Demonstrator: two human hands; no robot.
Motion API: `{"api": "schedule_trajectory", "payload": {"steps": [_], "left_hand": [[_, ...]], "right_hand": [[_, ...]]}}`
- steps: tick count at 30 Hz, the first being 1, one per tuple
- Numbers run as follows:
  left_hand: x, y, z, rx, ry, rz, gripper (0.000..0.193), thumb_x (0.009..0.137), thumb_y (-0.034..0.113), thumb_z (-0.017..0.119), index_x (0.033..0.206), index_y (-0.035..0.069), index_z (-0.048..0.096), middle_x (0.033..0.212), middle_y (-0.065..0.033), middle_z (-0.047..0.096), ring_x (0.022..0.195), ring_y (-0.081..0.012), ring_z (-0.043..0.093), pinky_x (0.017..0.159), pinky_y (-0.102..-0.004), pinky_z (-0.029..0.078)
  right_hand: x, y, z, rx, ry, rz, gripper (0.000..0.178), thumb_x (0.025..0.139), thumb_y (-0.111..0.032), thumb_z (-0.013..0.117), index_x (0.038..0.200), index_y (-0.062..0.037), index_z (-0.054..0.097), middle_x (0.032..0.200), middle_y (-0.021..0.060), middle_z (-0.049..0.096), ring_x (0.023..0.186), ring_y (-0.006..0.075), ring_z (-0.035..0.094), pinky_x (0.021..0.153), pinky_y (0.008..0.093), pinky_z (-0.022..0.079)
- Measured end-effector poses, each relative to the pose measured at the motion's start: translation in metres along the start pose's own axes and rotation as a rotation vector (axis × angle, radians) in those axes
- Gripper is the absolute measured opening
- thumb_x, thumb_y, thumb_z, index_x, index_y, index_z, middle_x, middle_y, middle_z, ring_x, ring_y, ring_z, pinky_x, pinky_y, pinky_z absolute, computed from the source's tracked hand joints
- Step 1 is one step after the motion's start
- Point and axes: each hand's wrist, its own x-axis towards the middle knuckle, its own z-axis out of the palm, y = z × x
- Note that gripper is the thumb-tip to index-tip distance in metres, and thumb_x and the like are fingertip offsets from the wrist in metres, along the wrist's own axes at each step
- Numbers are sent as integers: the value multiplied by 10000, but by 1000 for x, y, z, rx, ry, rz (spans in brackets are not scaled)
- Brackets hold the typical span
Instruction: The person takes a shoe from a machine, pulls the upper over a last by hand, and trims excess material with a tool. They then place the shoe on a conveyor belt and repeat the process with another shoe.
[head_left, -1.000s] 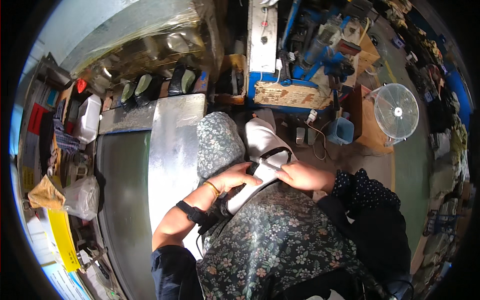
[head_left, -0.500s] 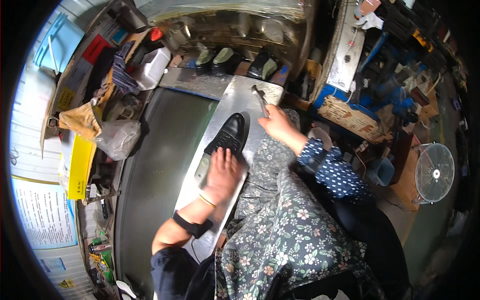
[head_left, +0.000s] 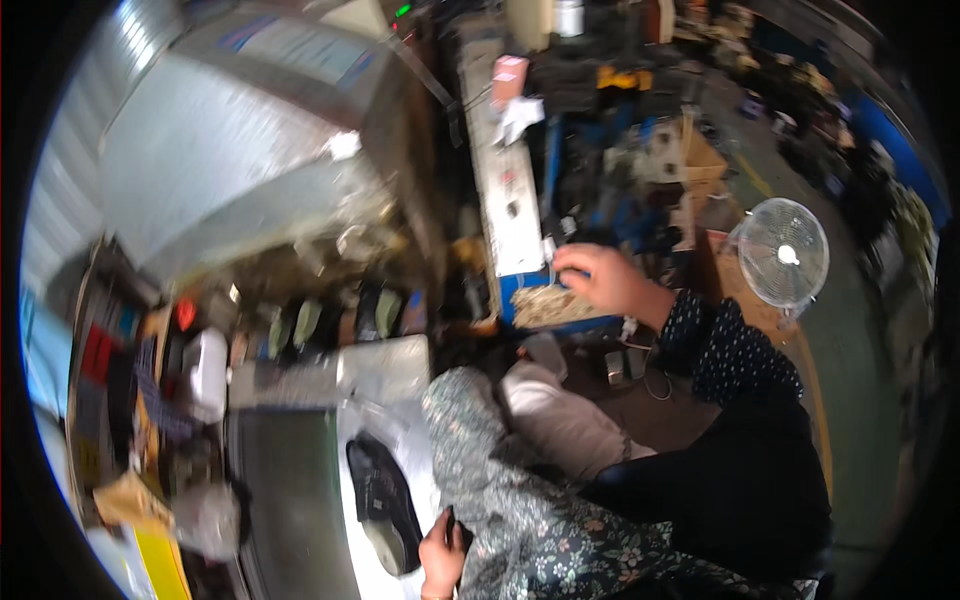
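A black lace-up shoe (head_left: 375,480) with a pale insole lies on the shiny metal board (head_left: 385,365), its toe pointing away from me. Close beside its heel end, at the board's right edge, my left hand (head_left: 441,558) is closed round a small dark thing (head_left: 452,522) whose kind I cannot make out. My right hand (head_left: 605,278) is stretched out to the far right, over the front end of a narrow white-topped bench (head_left: 515,225). Its fingers bend toward the bench, but blur hides what they hold, if anything.
A dark belt (head_left: 285,490) runs left of the board. Several dark shoes with green insoles (head_left: 385,315) stand behind it. Cluttered shelves (head_left: 110,370) line the left side. A round fan (head_left: 785,253) stands at the right, and a large plastic-wrapped metal casing (head_left: 220,150) rises at the back.
My view has swung to the right. My left hand has come off the shoe to its right side. My right hand, which held a metal-headed tool over the board, has reached out to the bench.
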Motion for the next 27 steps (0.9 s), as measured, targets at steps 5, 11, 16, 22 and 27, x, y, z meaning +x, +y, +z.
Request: {"api": "schedule_trajectory", "payload": {"steps": [5,11,16,22,27], "left_hand": [[74,16,-17,112,17,216,254,902,194,661,1080,23,718,920,-217,707,843,-366,710,767,-408,572],[269,19,-22,359,115,390,585,848,150,647,1361,-63,464,1426,-273,463,1317,-415,454,1103,-433,388],[405,2,5,856,-50,144,809,862,344,648,1501,-8,298,1580,-212,263,1482,-352,213,1212,-434,192],[488,-41,22,985,23,-286,1074,823,514,707,1551,3,104,1586,-246,232,1441,-417,291,1166,-468,285],[528,-77,-61,395,-183,-335,640,736,482,753,1151,0,681,1142,-208,690,1052,-285,679,884,-379,534]], "right_hand": [[-3,11,-76,-241,358,136,161,888,-104,621,1006,-10,678,952,152,697,883,289,682,783,357,534],[-125,-22,72,380,-95,264,144,951,-90,636,1058,0,671,1001,103,708,904,141,660,790,298,529],[-210,-3,174,285,-236,270,163,851,-6,641,996,-44,703,966,123,706,914,266,675,815,365,528],[-223,20,192,258,-269,334,214,776,6,633,954,-75,721,934,149,708,902,349,666,817,418,523],[-194,14,192,167,-321,300,140,827,-39,647,938,-68,727,921,133,714,883,309,684,781,397,530]]}}
